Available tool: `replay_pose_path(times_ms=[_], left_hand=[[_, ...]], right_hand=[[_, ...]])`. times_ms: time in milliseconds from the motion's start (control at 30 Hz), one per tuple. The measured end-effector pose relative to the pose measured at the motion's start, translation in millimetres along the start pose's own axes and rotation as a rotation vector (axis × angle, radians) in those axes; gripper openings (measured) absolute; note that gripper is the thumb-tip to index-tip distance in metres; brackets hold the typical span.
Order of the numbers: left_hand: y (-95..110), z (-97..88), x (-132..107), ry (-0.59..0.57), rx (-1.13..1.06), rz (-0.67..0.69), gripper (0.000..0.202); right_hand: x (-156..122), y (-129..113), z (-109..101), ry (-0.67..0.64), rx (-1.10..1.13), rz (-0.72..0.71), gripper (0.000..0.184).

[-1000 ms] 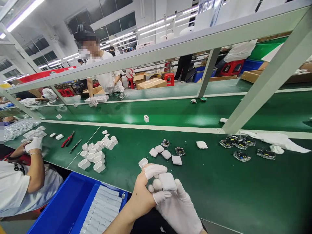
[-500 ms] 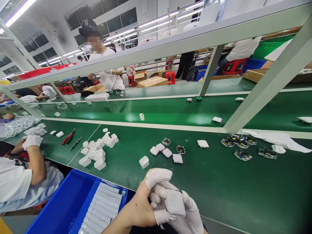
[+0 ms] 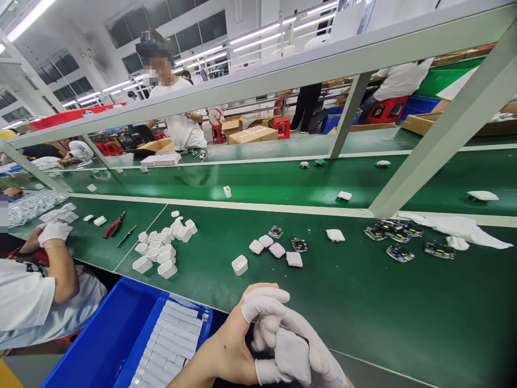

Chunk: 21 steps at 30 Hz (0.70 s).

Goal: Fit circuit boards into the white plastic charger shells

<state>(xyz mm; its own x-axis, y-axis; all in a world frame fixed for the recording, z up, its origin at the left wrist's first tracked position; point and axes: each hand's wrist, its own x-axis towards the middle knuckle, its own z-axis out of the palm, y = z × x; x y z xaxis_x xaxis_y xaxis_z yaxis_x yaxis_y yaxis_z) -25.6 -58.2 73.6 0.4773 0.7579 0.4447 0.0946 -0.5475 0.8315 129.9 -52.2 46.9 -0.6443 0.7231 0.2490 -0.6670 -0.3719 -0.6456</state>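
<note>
In front of me at the bench's near edge, I hold a white, soft-looking square piece [image 3: 292, 355] in both hands. My right hand [image 3: 319, 350], in a white glove, is closed round it, fingers curled at its left and right sides. My left hand [image 3: 238, 328] has white covers on its fingertips. Its thumb presses by the piece's lower left edge, while its fingers arch over the gloved fingers. The underside of the piece is hidden. Beyond lie similar white square pieces [image 3: 277, 250], bare circuit boards [image 3: 299, 245] and an open white plastic case [image 3: 239, 265].
Several white cases [image 3: 153, 253] cluster left of centre, near red pliers [image 3: 114, 224] and tweezers [image 3: 126, 236]. Circuit boards [image 3: 399, 253] and a white cloth [image 3: 464, 229] lie right. A green conveyor [image 3: 274, 186], frame post [image 3: 440, 118], blue bin [image 3: 109, 328] and co-worker's gloved hand [image 3: 55, 231] are around.
My hands and the white piece have shifted slightly down and right, with the piece tilted a little. Items on the conveyor have moved left.
</note>
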Motion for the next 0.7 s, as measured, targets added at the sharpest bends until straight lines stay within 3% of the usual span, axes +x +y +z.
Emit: replay_pose_path(times_ms=[200,333,533,700], left_hand=[[-0.1,-2.3,-1.5,0.004,0.073,0.027,0.065],[-1.6,-1.5,-2.2,0.000,0.044,0.037,0.066],[-4.4,-2.4,0.1,0.057,0.111,0.098,0.060],[-4.4,0.1,2.8,0.136,0.099,0.066,0.049]], right_hand=[[2.3,3.5,-2.2,-0.053,0.035,-0.014,0.052],[5.8,-1.7,2.9,-0.051,-0.059,0.010,0.058],[4.6,-6.1,2.3,0.118,-0.200,0.005,0.063],[2.4,12.3,-0.5,0.213,-0.020,0.068,0.037]])
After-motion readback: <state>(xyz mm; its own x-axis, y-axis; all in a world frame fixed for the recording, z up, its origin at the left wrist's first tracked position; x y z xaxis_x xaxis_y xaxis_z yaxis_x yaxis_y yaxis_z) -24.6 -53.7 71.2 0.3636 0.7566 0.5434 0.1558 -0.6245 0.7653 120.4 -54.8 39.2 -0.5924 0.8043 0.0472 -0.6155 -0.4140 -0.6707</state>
